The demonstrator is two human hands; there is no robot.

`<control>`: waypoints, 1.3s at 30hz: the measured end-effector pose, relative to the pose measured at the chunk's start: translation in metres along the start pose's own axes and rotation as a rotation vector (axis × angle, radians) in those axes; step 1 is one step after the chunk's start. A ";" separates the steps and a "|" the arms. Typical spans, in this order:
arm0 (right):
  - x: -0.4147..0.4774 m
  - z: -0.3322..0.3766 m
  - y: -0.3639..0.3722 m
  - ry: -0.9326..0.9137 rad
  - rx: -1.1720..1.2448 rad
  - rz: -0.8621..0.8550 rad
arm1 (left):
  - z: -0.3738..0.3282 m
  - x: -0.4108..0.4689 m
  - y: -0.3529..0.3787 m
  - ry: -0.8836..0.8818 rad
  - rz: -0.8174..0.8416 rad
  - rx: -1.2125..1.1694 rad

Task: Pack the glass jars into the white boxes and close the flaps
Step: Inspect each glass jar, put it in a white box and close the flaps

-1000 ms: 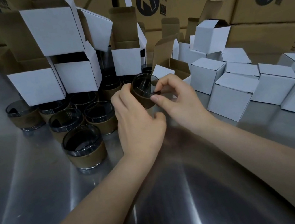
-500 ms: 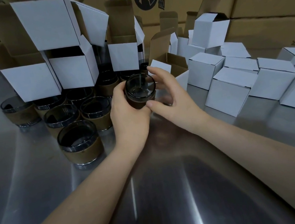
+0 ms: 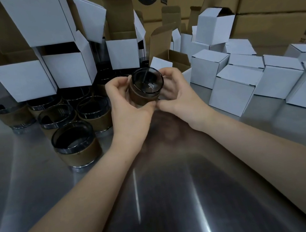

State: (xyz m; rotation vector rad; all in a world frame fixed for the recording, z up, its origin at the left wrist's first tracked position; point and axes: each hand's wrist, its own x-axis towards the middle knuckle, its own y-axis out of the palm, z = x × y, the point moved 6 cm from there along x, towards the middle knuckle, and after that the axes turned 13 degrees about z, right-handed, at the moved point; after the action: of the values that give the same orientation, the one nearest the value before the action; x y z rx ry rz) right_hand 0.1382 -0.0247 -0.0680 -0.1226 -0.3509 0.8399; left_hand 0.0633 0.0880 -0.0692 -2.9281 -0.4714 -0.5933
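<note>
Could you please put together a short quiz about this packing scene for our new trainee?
1. True or false: the left hand and right hand both grip one glass jar.
2. The closed white boxes lie: A) left of that jar, B) right of it, C) under it.
3. Fill in: the held jar's open ____ tilts toward the camera.
Key: 1 true; 2 B; 3 mouth.
</note>
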 end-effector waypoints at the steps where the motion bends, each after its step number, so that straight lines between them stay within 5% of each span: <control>1: 0.000 -0.001 -0.001 0.008 0.001 -0.006 | 0.000 0.000 0.000 0.002 0.004 -0.015; 19: -0.004 0.005 -0.005 -0.087 -0.290 -0.207 | -0.008 -0.001 0.004 -0.018 0.088 0.240; 27: -0.004 0.006 -0.011 -0.137 -0.330 -0.319 | -0.011 -0.002 0.008 0.037 0.119 0.196; 39: -0.008 0.019 -0.001 -0.226 -0.337 -0.208 | -0.008 -0.002 0.006 -0.016 0.098 -0.076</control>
State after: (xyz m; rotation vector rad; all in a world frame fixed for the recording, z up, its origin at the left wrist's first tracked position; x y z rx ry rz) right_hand 0.1273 -0.0322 -0.0519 -0.3006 -0.7049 0.5841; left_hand 0.0606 0.0804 -0.0629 -3.0089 -0.3117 -0.5884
